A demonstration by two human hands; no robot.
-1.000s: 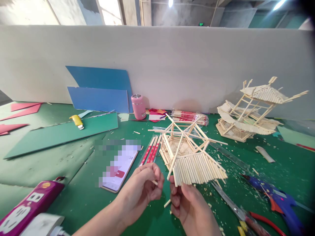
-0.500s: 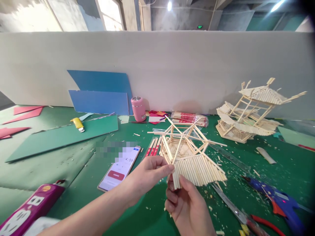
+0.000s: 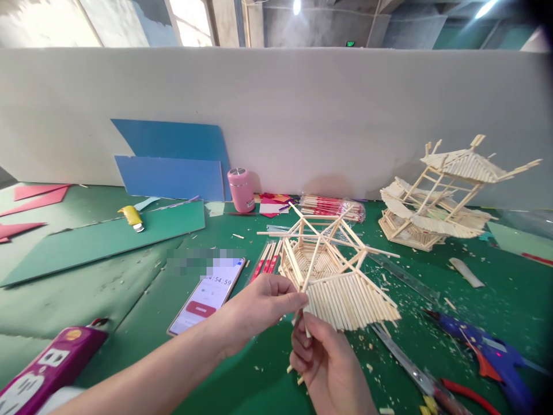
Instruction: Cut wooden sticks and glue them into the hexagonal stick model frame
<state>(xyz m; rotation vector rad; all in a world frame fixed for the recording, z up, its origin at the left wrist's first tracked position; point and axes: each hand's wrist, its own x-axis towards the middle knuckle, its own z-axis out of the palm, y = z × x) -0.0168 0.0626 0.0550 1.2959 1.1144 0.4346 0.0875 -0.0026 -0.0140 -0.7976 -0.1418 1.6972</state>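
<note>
Head view. Both bare hands work at the near side of a stick model (image 3: pixel 322 266), which sits just beyond the fingertips, over a green table (image 3: pixel 254 386). Left hand (image 3: pixel 270 297): thumb and bent fingers pinched on the model's near corner, where a diagonal beam ends; whether a loose stick sits between them is hidden. Right hand (image 3: pixel 322 360): thumb over curled fingers, gripping the model's near edge just below the left fingertips, with a stick end showing at the grip. A slatted roof panel (image 3: pixel 352 302) slopes from the right thumb out to the right; the model's other sides, beyond both hands, show bare beams.

Near the left hand: red-banded sticks (image 3: pixel 270 262) in clear wrap just beyond it; phone (image 3: pixel 205 305) with lit screen just beyond the left forearm, its top part pixelated. Pink flask (image 3: pixel 242 191) farther out past the left hand. Purple power strip (image 3: pixel 47 369) well to its left.

Right of the right hand: metal-bladed tool (image 3: pixel 404 354), then a blue glue gun (image 3: pixel 492 351), small red light glowing, nozzle toward the model. Wood scraps dot the surface between. Second stick model (image 3: pixel 443 202), tiered, well beyond the right hand and to its right.
</note>
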